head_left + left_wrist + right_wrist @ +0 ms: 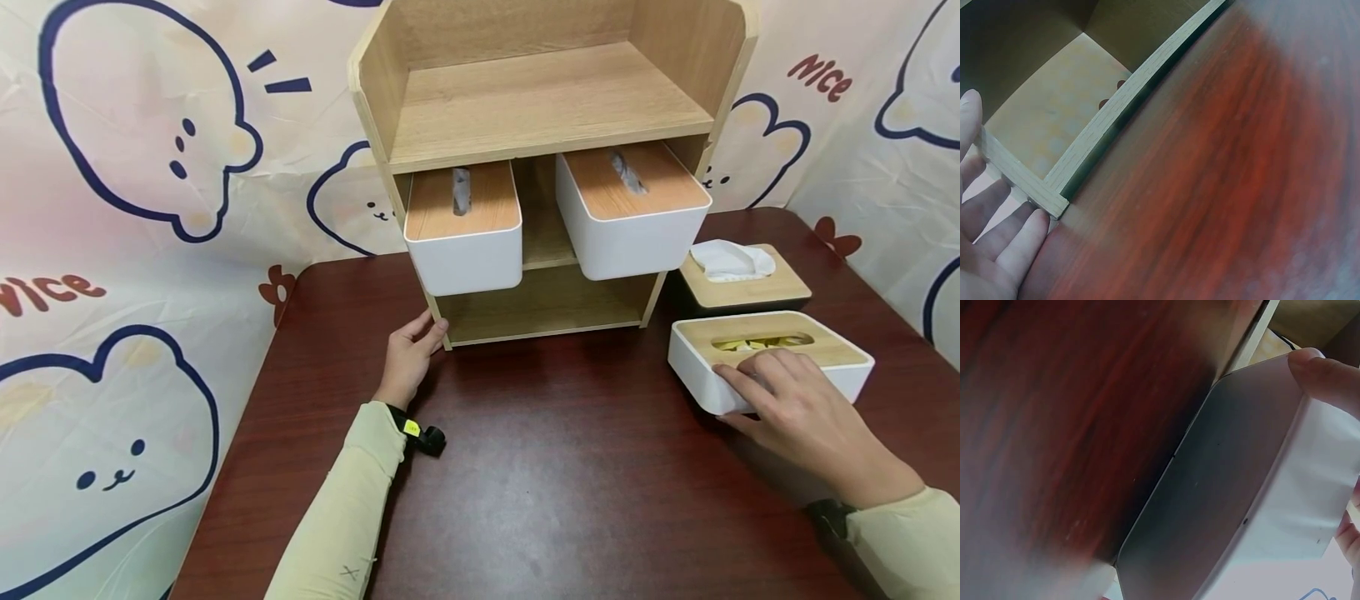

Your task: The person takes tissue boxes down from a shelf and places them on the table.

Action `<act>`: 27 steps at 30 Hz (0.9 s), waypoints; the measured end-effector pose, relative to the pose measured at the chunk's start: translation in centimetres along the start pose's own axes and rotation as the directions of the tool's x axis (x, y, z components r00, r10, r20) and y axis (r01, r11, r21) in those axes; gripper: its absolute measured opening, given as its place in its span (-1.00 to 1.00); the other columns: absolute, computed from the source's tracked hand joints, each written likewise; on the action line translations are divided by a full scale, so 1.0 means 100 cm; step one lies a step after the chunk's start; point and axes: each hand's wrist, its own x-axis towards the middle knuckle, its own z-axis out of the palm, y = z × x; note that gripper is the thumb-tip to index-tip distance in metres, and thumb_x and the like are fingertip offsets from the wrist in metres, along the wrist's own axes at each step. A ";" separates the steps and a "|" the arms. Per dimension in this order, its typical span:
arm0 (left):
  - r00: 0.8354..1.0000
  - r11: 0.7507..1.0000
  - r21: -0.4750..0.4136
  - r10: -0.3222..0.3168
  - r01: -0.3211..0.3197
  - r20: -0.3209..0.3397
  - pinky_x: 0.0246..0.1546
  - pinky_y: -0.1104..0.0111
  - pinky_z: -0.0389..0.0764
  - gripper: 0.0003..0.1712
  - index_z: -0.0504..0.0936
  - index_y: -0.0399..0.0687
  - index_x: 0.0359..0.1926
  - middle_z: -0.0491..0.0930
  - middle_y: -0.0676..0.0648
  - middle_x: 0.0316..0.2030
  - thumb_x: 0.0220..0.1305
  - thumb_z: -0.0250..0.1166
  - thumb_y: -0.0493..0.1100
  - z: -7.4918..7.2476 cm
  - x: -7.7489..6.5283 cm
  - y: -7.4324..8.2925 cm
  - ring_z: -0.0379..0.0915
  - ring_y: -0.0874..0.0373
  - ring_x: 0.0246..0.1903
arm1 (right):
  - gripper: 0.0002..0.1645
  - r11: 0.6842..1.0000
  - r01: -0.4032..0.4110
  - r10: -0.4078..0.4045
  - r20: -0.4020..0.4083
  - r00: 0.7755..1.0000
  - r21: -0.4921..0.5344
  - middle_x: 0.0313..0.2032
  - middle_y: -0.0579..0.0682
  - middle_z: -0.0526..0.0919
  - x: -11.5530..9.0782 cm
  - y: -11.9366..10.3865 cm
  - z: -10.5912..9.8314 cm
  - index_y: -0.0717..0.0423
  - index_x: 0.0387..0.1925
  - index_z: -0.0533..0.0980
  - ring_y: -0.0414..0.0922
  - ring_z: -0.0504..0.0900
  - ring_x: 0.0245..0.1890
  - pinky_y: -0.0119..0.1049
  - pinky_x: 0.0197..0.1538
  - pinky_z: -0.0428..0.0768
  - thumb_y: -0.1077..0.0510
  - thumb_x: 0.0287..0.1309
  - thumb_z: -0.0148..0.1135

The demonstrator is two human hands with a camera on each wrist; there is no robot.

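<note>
My right hand (795, 408) grips a white tissue box (686, 367) with a light wooden lid and yellow packaging in its slot. Its underside (1210, 481) shows in the right wrist view, angled up off the table along one edge, with my thumb on the near wall. My left hand (408, 358) holds the lower left side panel of a wooden shelf (540, 100), thumb in front and fingers behind. Two white tissue boxes with wooden lids, the left one (465, 262) and the right one (645, 237), stick out from the shelf's middle level.
A dark tissue box (750, 287) with a wooden lid and a white tissue stands beside the shelf, behind the gripped box. The dark red table (525, 500) reaches to patterned cloth walls (150, 292) at left, back and right.
</note>
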 end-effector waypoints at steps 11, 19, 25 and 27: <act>1.000 1.000 0.005 0.001 -0.001 0.006 0.01 0.34 0.56 -0.24 0.42 -0.13 0.34 0.32 -0.11 0.34 0.22 0.35 0.14 0.000 0.001 0.000 0.52 0.03 0.08 | -0.13 1.000 -0.017 0.018 0.074 0.997 -0.015 -0.24 0.20 0.50 0.001 0.001 0.000 0.30 0.03 0.52 0.14 0.45 -0.29 0.03 -0.31 0.44 -0.35 0.40 -0.37; 1.000 1.000 -0.016 0.006 -0.006 -0.002 -0.01 0.37 0.57 -0.27 0.43 -0.16 0.32 0.34 -0.12 0.33 0.23 0.36 0.09 0.001 0.002 -0.002 0.51 0.05 0.08 | -0.15 1.000 0.005 -0.004 0.058 0.998 -0.022 -0.19 0.21 0.53 0.001 0.002 0.005 0.31 0.03 0.51 0.17 0.47 -0.26 0.06 -0.32 0.45 -0.34 0.41 -0.35; 1.000 1.000 -0.009 -0.003 0.003 -0.005 -0.01 0.38 0.57 -0.28 0.44 -0.13 0.32 0.34 -0.12 0.32 0.23 0.36 0.09 0.001 0.001 -0.001 0.51 0.05 0.09 | -0.16 0.999 0.023 -0.021 0.064 0.998 -0.030 -0.19 0.22 0.52 0.001 0.003 0.006 0.34 0.00 0.50 0.18 0.47 -0.27 0.06 -0.33 0.45 -0.32 0.41 -0.37; 1.000 1.000 -0.008 -0.010 0.010 -0.008 -0.01 0.38 0.57 -0.28 0.44 -0.12 0.32 0.34 -0.12 0.32 0.23 0.37 0.09 0.001 0.001 -0.001 0.51 0.05 0.09 | -0.18 0.999 0.028 -0.026 0.060 0.998 -0.030 -0.20 0.22 0.52 0.002 0.003 0.007 0.35 -0.02 0.50 0.19 0.46 -0.28 0.07 -0.33 0.44 -0.30 0.42 -0.35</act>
